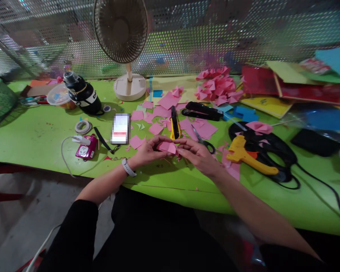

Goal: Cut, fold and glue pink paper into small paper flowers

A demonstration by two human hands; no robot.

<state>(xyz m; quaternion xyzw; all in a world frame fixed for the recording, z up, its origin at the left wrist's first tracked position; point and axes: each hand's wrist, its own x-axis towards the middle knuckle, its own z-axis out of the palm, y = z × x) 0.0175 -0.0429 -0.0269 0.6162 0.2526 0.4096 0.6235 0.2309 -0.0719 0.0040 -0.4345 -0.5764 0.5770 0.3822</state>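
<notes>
My left hand [147,151] and my right hand [195,153] meet over the green table [39,139], both pinching one small pink paper piece [167,146] between their fingertips. A white band sits on my left wrist. Loose pink paper squares [164,109] lie scattered just beyond my hands. A yellow utility knife [174,126] lies among them, and scissors [202,140] rest by my right hand. A pile of folded pink paper shapes [217,85] sits farther back.
A yellow glue gun [248,156] with a black cord lies at right, a black stapler [201,110] beyond the squares. A desk fan [124,41], black bottle [83,94], tape roll [83,127], phone [120,128] and pink power adapter [86,149] stand left. Coloured paper sheets [286,87] are stacked back right.
</notes>
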